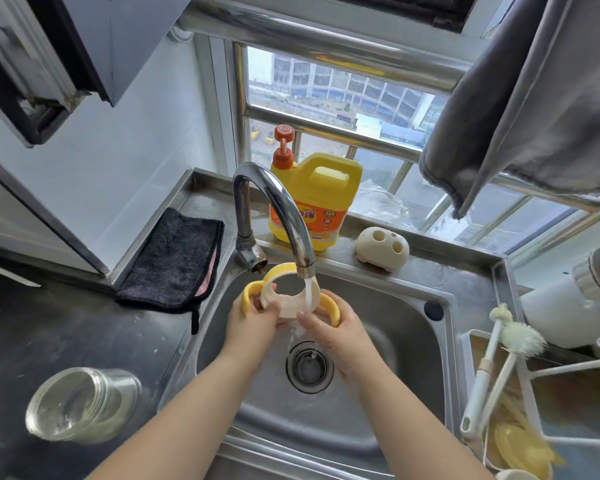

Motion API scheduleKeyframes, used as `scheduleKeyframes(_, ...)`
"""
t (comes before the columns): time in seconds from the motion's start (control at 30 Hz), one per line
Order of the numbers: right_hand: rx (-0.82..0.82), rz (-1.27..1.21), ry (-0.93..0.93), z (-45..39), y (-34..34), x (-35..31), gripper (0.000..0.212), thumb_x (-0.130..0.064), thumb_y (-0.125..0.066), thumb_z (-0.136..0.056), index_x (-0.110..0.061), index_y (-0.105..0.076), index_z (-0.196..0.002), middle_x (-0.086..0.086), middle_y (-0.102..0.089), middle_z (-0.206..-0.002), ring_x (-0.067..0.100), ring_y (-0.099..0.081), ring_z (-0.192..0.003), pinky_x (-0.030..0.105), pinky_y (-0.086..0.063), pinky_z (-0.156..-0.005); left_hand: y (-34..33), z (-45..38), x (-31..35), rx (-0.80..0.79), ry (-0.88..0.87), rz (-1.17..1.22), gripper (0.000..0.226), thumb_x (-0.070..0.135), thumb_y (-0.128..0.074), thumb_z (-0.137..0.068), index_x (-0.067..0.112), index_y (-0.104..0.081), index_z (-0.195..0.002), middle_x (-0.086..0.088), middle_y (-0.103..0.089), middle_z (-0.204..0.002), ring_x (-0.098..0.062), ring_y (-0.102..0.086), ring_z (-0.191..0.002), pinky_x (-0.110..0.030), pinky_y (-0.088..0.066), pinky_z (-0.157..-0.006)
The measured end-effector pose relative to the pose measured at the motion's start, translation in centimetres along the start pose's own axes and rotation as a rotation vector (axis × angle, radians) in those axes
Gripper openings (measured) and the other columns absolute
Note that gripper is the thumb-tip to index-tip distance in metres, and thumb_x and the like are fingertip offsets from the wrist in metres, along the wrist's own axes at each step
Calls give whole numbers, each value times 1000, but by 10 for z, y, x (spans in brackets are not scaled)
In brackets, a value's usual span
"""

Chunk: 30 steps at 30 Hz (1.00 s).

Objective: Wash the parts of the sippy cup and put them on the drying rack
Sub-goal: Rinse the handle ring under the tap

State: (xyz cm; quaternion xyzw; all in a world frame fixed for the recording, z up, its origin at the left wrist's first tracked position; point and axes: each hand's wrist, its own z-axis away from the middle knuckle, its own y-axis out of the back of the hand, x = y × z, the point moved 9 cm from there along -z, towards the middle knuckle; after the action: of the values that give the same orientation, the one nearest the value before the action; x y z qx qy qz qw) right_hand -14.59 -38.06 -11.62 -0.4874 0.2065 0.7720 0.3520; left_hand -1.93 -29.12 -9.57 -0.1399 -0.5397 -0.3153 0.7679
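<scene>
Over the steel sink [395,341] I hold the sippy cup's handle ring [286,299], cream with yellow handles, under the running tap [274,206]. My left hand [253,318] grips its left yellow handle and the ring's edge. My right hand [336,329] grips the right yellow handle, fingers under the stream. The clear cup body [80,403] lies on its side on the dark counter at the left. At the right stands the drying rack [534,410] with yellow parts [520,448] in it.
A yellow detergent jug [312,199] stands behind the tap, beside a cream holder with holes [381,249]. A dark cloth [174,261] lies left of the sink. Two white bottle brushes [499,358] lean in the rack. A grey towel [520,109] hangs above right.
</scene>
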Motion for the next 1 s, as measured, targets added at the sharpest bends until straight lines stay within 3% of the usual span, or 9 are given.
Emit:
scheduleKeyframes(0.1,43,150,25,3,11,-5,41,-23,-73,-83,-30,-54,-118,-6,-67,-106,8,-65,-95,25,-53,-82,3,-9,5,-70,-145,-198,24,1,-55,-88,21,-67,-95,2,-69,-91,-22,-65,-92,-30,-55,-77)
scheduleKeyframes(0.2,65,503,77,2,10,-20,14,-12,-57,-89,-22,-63,-95,-9,-65,-81,10,-59,-72,16,-46,-59,-9,-4,12,-184,-295,-452,33,1,-55,-86,26,-69,-101,9,-68,-88,-15,-63,-86,-11,-46,-69)
scheduleKeyframes(0.3,149,515,8,-3,12,-15,13,-15,-49,-89,-19,-59,-81,-2,-63,-77,17,-60,-72,26,-51,-64,-9,-6,3,-181,-158,-248,30,7,-65,-85,29,-64,-106,3,-69,-89,-18,-65,-85,-22,-52,-74)
scheduleKeyframes(0.43,196,222,-133,-5,6,9,14,-35,-40,-84,-29,-53,-85,11,-65,-99,33,-67,-87,52,-56,-78,-22,5,-14,-215,40,-35,15,0,-58,-89,6,-63,-101,-16,-68,-93,-24,-65,-82,-38,-54,-77)
scheduleKeyframes(0.57,80,226,-184,4,-3,12,13,-23,-39,-99,-17,-50,-98,16,-63,-109,30,-68,-89,41,-60,-67,-17,0,-14,-254,8,-265,14,0,-50,-89,3,-63,-94,-15,-66,-84,-26,-62,-76,-36,-52,-66)
scheduleKeyframes(0.7,153,438,-39,7,11,-12,9,-16,-52,-92,-15,-61,-90,10,-67,-91,23,-69,-75,34,-60,-61,-10,1,-1,-192,-122,-536,20,5,-43,-89,4,-63,-88,-13,-63,-78,-23,-53,-70,-29,-37,-57)
scheduleKeyframes(0.83,190,427,-77,6,12,-12,24,-24,-44,-99,-11,-59,-84,13,-66,-89,24,-69,-67,30,-58,-57,-20,11,0,-218,-39,-328,13,18,-47,-96,20,-59,-101,-7,-64,-86,-22,-63,-75,-31,-50,-61)
scheduleKeyframes(0.93,152,538,-130,5,9,-6,21,-26,-42,-94,-13,-57,-95,13,-67,-95,32,-69,-76,43,-58,-72,-39,17,-18,-415,119,-152,43,1,-59,-85,28,-48,-116,-20,-66,-95,-34,-70,-80,-31,-51,-55)
scheduleKeyframes(1.0,132,518,-132,5,9,-8,15,-20,-44,-91,-16,-56,-99,12,-67,-95,28,-69,-71,34,-59,-59,-41,14,-24,-457,156,-158,48,-5,-55,-81,25,-47,-118,-24,-67,-90,-37,-69,-74,-31,-49,-54)
